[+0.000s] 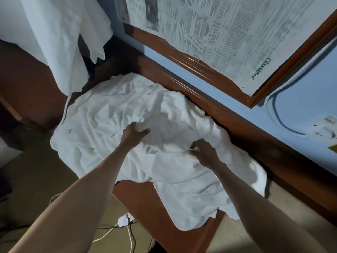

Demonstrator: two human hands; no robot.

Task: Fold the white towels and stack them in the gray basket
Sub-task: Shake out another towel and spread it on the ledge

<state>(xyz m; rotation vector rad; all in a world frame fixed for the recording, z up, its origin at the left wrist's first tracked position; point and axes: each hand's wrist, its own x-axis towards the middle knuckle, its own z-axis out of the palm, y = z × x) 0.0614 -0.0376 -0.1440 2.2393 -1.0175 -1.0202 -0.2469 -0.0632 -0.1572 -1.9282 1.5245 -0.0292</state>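
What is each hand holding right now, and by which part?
The right hand pinches a raised fold of the white towel near its middle. The left hand lies on the same towel; a grip cannot be told.
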